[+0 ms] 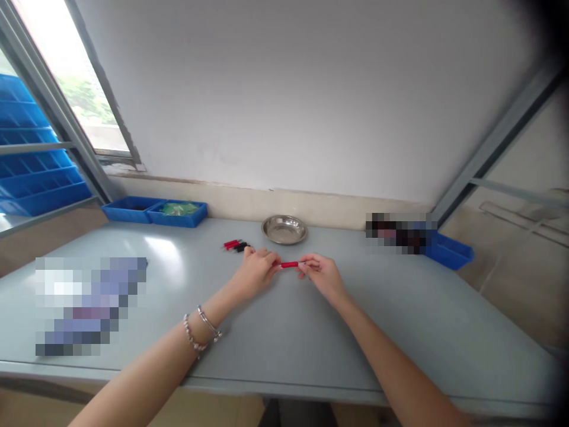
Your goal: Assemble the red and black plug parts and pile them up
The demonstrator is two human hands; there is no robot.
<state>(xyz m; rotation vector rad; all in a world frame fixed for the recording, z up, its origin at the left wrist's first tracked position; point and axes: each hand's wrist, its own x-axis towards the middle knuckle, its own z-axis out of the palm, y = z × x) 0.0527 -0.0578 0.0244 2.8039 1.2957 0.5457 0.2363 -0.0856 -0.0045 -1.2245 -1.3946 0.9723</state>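
A: State the location of the workpiece.
B: Reference point: the metal dish [284,239] on the bench [284,338]. The red rod [290,264] is in front of the dish, on the near side, roughly level and lying crosswise between the two hands.

A: State the condition of the fingers.
B: Left hand [255,273]: fingers drawn narrow, holding the rod's left end. Right hand [326,281]: fingertips pinched at the right end, where a thin, darker tip shows. The exact contact at that tip is too small to verify.

A: Report progress.
B: Judgement: handling of this one rod is under way and not complete, since both hands are on it and it is not yet set down. Left of the dish and slightly nearer lies a small group: red pieces [231,244] beside black pieces [240,247]. None of these is gripped. Whether they are finished or waiting cannot be determined; an exact count is not possible, as the left hand lies close to the group.

A: List surrounding equipment.
B: Well left of the dish: two adjoining blue trays, the far-left tray [128,214] with dark contents and the nearer tray [175,220] with green material [180,208]. Well right of the dish: a blue bin [451,251] at the bench edge.
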